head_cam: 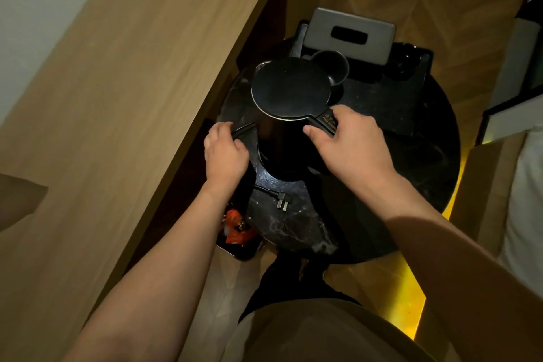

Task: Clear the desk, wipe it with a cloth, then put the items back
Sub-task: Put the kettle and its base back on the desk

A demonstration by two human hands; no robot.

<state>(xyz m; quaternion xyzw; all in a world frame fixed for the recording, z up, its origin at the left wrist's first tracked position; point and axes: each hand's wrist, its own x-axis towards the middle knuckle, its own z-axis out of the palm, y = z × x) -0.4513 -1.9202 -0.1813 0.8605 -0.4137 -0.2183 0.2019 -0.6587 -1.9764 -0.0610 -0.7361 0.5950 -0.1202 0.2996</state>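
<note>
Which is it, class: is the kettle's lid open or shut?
Shut. The kettle stands upright and its round lid lies flat across the rim, with no gap showing.

The only lettering is a small pale print on the black handle of the kettle, at the lid's right edge; it is too blurred to read.
</note>
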